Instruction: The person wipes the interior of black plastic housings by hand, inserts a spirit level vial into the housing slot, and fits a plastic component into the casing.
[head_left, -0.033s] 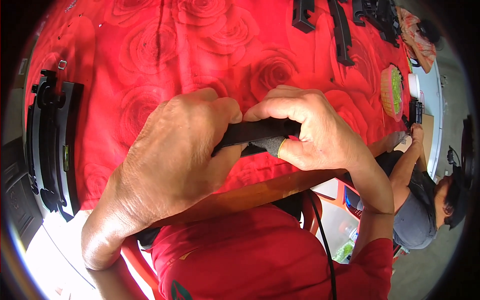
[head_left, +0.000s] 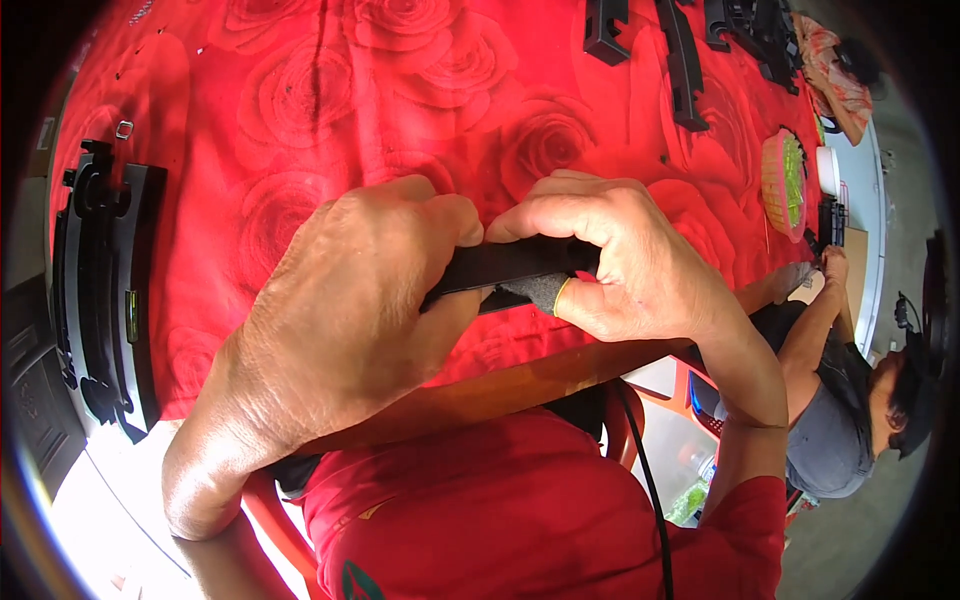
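Observation:
Between my two hands is a long black plastic part (head_left: 510, 262), held above the red rose-patterned cloth (head_left: 290, 110) near the table's front edge. My left hand (head_left: 370, 270) is closed round its left end, hiding that end. At the right end my right hand (head_left: 620, 255) grips it, fingers over the top and thumb below. A dark grey thumb sleeve (head_left: 540, 291) with a yellow hem covers the right thumb and presses against the part's underside. The fingertips of both hands nearly meet on its far side.
Long black plastic parts (head_left: 110, 290) are stacked at the left edge. More black parts (head_left: 683, 75) lie at the far right. A pink basket (head_left: 783, 185) holding green pieces stands at the right. Beyond it, a co-worker (head_left: 830, 400) handles a black part.

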